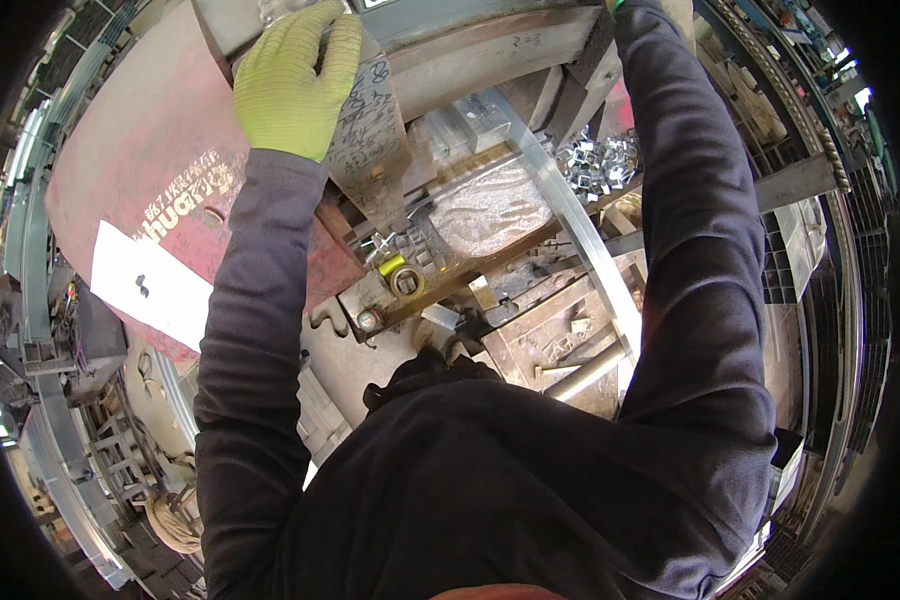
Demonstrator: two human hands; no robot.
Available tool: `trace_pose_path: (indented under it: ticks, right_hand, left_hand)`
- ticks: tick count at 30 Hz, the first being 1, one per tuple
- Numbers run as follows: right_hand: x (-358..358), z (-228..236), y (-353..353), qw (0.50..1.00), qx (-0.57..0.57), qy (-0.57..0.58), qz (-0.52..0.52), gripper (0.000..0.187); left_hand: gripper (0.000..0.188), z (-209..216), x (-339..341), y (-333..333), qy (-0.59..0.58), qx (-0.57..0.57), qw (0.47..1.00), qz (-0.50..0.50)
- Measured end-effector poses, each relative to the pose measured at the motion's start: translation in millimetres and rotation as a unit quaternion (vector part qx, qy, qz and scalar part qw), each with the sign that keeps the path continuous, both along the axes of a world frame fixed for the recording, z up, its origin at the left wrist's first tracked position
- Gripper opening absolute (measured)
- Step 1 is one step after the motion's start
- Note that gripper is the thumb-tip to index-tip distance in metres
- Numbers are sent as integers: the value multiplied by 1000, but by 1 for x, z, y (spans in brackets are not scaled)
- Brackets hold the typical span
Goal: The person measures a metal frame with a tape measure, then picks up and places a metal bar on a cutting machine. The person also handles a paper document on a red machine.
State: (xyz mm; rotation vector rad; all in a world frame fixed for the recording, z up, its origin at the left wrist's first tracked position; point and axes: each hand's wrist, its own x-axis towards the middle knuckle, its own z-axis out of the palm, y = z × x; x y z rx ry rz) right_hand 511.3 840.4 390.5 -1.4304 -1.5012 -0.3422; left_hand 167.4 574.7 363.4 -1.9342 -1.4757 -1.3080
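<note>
My left hand (295, 85), in a yellow-green work glove, lies at the far left on the upper end of a grey metal plate with handwriting (370, 145). Its fingers are stretched forward with the thumb apart, and nothing shows in its grasp. The plate leans beside a red machine cover (125, 120). My right arm reaches far forward on the right. Only a small part of my right hand (679, 14) shows at the top edge, so its fingers are hidden. A curved grey metal machine body (500, 55) spans between the hands.
Below lies a bench with a yellow tape roll (405, 281) and a wooden box (550, 335). A long bright metal bar (580, 225) slants past a heap of small metal clips (600, 165). White paper (150, 285) sits on the red cover; racks (840, 250) line the right.
</note>
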Motion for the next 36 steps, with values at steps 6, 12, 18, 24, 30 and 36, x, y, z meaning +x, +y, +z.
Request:
trace_pose_path:
  ticks: [6,12,18,24,30,36]
  right_hand:
    - [3,-4,7,1000,1,-3,15,45]
    - [0,-1,-2,1000,-21,-5,-1,44]
    - [-3,0,-6,1000,1,-3,6,45]
    - [-4,1,-10,1000,-3,-13,10,44]
    - [-7,3,-17,1000,0,-8,19,44]
    - [-8,3,-18,999,-5,14,50,46]
  left_hand:
    - [33,-1,-2,2,10,7,1000,16]
    - [33,-2,-2,0,7,-18,999,35]
    - [33,-2,-2,-1,-5,-22,999,25]
    - [34,-3,-4,0,-2,-24,999,25]
    - [35,-6,-6,1,4,-26,999,36]
    - [35,-7,-6,1,-4,-29,999,30]
